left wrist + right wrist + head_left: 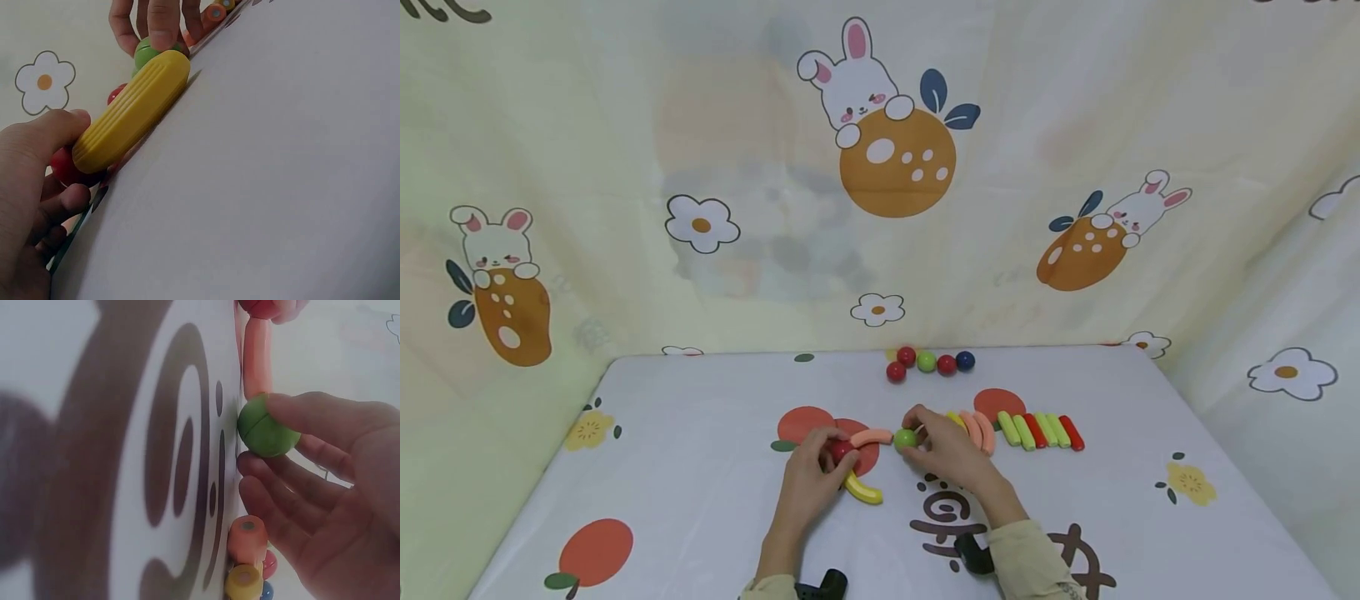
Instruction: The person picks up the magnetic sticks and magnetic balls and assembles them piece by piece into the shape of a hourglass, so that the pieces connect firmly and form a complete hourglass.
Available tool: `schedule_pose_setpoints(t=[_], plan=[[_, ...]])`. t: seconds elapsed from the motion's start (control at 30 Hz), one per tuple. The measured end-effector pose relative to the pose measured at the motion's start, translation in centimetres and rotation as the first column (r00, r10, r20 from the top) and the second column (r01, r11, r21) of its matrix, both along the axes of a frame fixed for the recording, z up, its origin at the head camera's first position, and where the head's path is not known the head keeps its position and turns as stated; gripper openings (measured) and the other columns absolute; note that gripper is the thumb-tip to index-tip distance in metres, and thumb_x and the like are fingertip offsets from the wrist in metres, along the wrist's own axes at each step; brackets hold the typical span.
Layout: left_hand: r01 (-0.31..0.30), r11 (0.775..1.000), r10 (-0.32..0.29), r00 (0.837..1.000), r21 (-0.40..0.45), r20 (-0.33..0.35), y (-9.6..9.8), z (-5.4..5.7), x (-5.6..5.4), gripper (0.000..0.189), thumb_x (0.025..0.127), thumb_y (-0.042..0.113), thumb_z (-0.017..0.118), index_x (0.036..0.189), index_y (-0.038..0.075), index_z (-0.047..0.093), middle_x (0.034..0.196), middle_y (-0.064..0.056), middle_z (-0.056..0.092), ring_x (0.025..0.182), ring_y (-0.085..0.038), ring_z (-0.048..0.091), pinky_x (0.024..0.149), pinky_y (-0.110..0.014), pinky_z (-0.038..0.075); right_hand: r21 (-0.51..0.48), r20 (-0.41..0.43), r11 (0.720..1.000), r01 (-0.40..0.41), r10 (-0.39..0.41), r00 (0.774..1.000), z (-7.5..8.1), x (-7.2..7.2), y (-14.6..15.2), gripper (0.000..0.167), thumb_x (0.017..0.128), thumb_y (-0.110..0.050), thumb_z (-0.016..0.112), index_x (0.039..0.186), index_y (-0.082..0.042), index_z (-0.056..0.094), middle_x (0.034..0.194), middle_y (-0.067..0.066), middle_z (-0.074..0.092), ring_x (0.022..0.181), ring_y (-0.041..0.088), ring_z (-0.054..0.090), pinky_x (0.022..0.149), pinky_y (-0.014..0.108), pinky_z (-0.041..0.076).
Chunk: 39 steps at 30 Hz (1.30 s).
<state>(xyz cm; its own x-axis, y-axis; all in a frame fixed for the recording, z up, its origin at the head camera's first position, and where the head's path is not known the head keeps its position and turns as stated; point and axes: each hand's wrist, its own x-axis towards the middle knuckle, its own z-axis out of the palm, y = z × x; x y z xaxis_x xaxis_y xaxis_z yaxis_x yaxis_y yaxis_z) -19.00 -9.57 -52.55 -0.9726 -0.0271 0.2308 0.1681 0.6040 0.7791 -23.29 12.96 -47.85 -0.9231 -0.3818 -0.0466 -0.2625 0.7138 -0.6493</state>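
My left hand (808, 479) pinches a red ball (841, 451) between thumb and fingers. A curved yellow stick (863, 490) meets that ball and points toward the near right; its ridged side fills much of the left wrist view. From the red ball a curved pink stick (872, 437) runs right to a green ball (905, 439). My right hand (951, 454) holds this green ball with thumb and fingers, and in the right wrist view the pink stick (257, 359) touches it. Fingers partly cover both balls.
Behind my right hand, yellow and pink curved sticks (979, 432) lie side by side. Farther right is a row of short green and red sticks (1041, 431). Several balls, red, green (927, 362) and blue (966, 361), sit at the table's back edge before a printed curtain (760, 275).
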Motion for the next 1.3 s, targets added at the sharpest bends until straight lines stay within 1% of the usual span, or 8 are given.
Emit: schedule_pose_setpoints(t=[0.1,0.33,0.6,0.93,1.07,1.13,1.2,1.3], plan=[[0.008,1.000,-0.008,1.000,-0.008,-0.019,0.00,-0.05,0.02,0.028,0.082,0.032,0.073,0.105,0.024,0.060,0.084,0.008,0.053,0.066,-0.007,0.048,0.058,-0.017,0.041,-0.007,-0.003,1.000,-0.022,0.022,1.000,-0.05,0.07,-0.11,0.029,0.084,-0.022,0.072,0.108,-0.020,0.055,0.098,-0.007,0.061,0.091,0.013,0.058,0.074,0.024,0.051],[0.001,1.000,-0.001,1.000,0.007,-0.005,0.02,0.04,0.16,0.030,0.080,0.031,0.075,0.106,0.025,0.060,0.087,0.009,0.055,0.068,-0.008,0.049,0.059,-0.017,0.043,-0.006,-0.009,0.999,-0.035,0.035,0.999,-0.21,0.33,-0.36,0.033,0.084,-0.023,0.071,0.112,-0.016,0.056,0.098,-0.006,0.060,0.089,0.012,0.057,0.075,0.023,0.050],[-0.008,0.996,0.008,1.000,0.086,0.003,-0.10,0.22,0.15,0.032,0.077,0.030,0.077,0.104,0.026,0.061,0.093,0.007,0.057,0.071,-0.010,0.052,0.062,-0.018,0.046,-0.010,0.031,1.000,0.004,-0.004,1.000,-0.03,0.35,-0.56,0.036,0.085,-0.026,0.070,0.118,-0.016,0.058,0.099,-0.006,0.059,0.088,0.013,0.054,0.076,0.025,0.050],[0.018,0.997,-0.019,1.000,0.076,0.010,-0.08,0.31,0.18,0.032,0.077,0.033,0.077,0.105,0.029,0.062,0.088,0.009,0.054,0.071,-0.008,0.052,0.064,-0.017,0.045,-0.035,-0.024,0.999,0.040,-0.041,0.999,0.03,0.30,-0.76,0.036,0.086,-0.019,0.069,0.120,-0.014,0.059,0.101,-0.004,0.061,0.089,0.013,0.054,0.082,0.031,0.050],[0.042,0.997,-0.042,0.999,0.064,0.002,0.02,0.33,0.19,0.031,0.079,0.031,0.076,0.106,0.028,0.061,0.091,0.008,0.054,0.074,-0.009,0.052,0.066,-0.019,0.046,-0.034,-0.017,0.998,0.044,-0.044,0.999,0.02,0.27,-0.67,0.036,0.087,-0.021,0.068,0.121,-0.014,0.059,0.104,-0.004,0.061,0.091,0.012,0.055,0.084,0.032,0.051],[0.070,0.996,-0.070,0.998,0.046,-0.007,-0.10,0.32,0.20,0.027,0.083,0.026,0.073,0.107,0.028,0.062,0.099,0.008,0.055,0.084,-0.008,0.053,0.074,-0.022,0.049,-0.032,-0.009,0.999,0.042,-0.042,0.999,0.10,0.26,-0.67,0.036,0.088,-0.022,0.067,0.122,-0.014,0.059,0.105,-0.004,0.061,0.093,0.013,0.056,0.085,0.033,0.051],[0.109,0.993,-0.109,0.994,0.041,0.007,-0.33,0.44,0.29,0.025,0.085,0.018,0.068,0.106,0.030,0.063,0.112,0.008,0.052,0.101,-0.009,0.051,0.086,-0.030,0.048,-0.034,0.001,0.999,0.042,-0.042,0.999,0.23,0.27,-0.65,0.036,0.088,-0.023,0.066,0.122,-0.014,0.059,0.106,-0.004,0.061,0.094,0.013,0.056,0.085,0.033,0.051],[0.187,0.982,-0.188,0.981,0.014,0.043,-0.77,0.78,0.45,0.038,0.080,0.006,0.062,0.100,0.038,0.065,0.132,0.007,0.042,0.125,-0.013,0.035,0.100,-0.046,0.041,-0.039,0.010,0.999,0.037,-0.037,0.999,0.45,0.33,-0.57,0.035,0.089,-0.024,0.065,0.123,-0.014,0.058,0.107,-0.003,0.061,0.094,0.014,0.055,0.085,0.033,0.051]])
